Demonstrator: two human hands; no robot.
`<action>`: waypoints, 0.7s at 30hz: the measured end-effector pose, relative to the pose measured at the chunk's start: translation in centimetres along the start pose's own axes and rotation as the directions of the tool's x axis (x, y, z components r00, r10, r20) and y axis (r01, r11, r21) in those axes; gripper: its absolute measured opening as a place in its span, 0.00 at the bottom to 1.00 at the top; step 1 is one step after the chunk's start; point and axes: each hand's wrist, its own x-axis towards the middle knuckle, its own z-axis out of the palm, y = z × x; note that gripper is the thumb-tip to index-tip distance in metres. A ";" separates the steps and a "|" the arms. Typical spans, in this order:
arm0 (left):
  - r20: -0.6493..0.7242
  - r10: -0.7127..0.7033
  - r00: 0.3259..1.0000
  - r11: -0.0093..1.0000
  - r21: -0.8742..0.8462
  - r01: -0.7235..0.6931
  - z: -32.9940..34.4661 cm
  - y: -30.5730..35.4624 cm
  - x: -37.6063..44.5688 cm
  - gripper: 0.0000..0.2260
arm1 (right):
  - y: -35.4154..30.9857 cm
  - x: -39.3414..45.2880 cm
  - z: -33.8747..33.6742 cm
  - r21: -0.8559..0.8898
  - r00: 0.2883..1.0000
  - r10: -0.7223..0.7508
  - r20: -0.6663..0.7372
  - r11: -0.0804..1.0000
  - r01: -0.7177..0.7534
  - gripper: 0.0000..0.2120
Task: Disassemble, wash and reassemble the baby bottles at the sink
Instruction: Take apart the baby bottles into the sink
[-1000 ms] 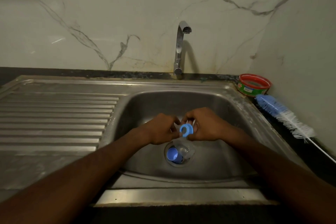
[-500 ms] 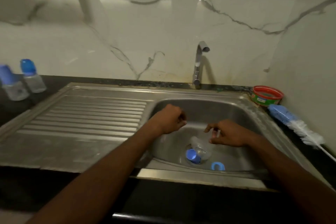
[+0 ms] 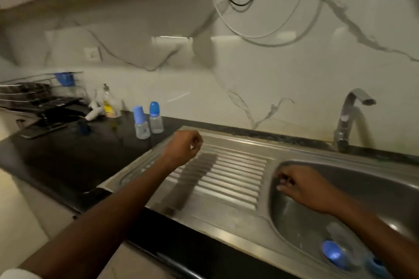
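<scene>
Left hand (image 3: 184, 147) over the ribbed drainboard (image 3: 226, 176), fingers curled around something small and pale; what it is, cannot tell. Right hand (image 3: 301, 188) at the sink basin's (image 3: 385, 179) left rim, fingers loosely curled, empty. Two capped baby bottles (image 3: 148, 120) upright on the dark counter (image 3: 68, 156), just left of the drainboard. Clear bottle body (image 3: 340, 247) and blue ring (image 3: 377, 266) lie in the basin.

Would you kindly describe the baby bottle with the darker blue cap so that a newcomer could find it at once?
Start at the steel sink's ribbed drainboard; just beyond its far left corner, on the black countertop, two small clear capped baby bottles stand upright together. The one meant is the right-hand bottle, nearer the wall, with a rounded, deeper blue cap; its neighbour has a paler, flat-topped cap.
</scene>
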 end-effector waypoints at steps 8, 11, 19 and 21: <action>-0.259 -0.253 0.932 0.967 -0.043 0.251 -5.2 -8.1 -0.4 0.03 | -14.6 16.9 4.2 -0.117 0.973 -0.226 0.040 0.966 0.229 0.21; -0.352 -0.321 0.879 0.946 -0.089 0.310 -5.8 -10.6 0.0 0.05 | -18.7 21.0 5.4 -0.153 0.967 -0.246 0.068 0.955 0.253 0.22; -0.385 -0.611 0.692 0.776 -0.119 0.619 -5.0 -17.9 2.5 0.20 | -24.2 28.9 8.7 -0.322 0.961 -0.253 0.109 0.906 0.275 0.22; -0.319 -0.638 0.701 0.765 -0.155 0.626 -4.9 -19.0 3.0 0.18 | -25.1 30.3 9.0 -0.337 0.962 -0.260 0.087 0.901 0.274 0.23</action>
